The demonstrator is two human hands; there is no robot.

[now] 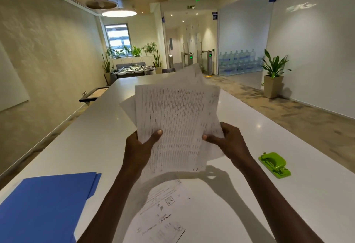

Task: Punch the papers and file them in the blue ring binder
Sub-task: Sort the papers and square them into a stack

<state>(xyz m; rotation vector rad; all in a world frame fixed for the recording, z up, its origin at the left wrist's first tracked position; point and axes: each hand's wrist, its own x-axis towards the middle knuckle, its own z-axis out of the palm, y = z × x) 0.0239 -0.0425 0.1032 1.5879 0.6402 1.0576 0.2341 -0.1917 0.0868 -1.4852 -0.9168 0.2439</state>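
Both hands hold a loose stack of printed papers [176,116] up above the white table [92,137]; the sheets are fanned and not squared. My left hand [140,144] grips the stack's lower left, thumb on the front sheet. My right hand [228,139] pinches the lower right edge. One more printed sheet [163,214] lies flat on the table below my forearms. The blue ring binder [46,204] lies closed at the near left. A green hole punch [274,164] sits on the table to the right, apart from both hands.
The long white table runs away from me. A dark tray [94,94] juts out at its left edge. Beyond the table stand potted plants [273,77], a foosball table [132,70] and stacked water bottles [238,62] behind glass.
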